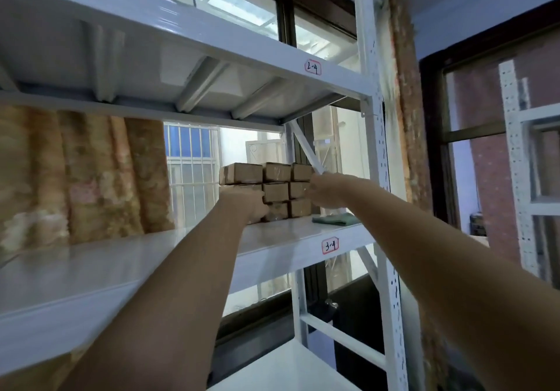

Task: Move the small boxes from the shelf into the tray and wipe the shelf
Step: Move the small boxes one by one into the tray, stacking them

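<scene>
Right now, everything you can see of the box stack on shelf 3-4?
The box stack is small brown cardboard boxes, some taped, stacked three high in about three columns. It stands at the back right of the white shelf labelled 3-4, before a barred window. The left hand is at its lower left, the right hand at its right side; the grip is unclear. A folded green cloth lies to its right.

shelf (121,257) left: open | right: boxes (274,189), cloth (333,218), brace (304,148), probably tight
</scene>
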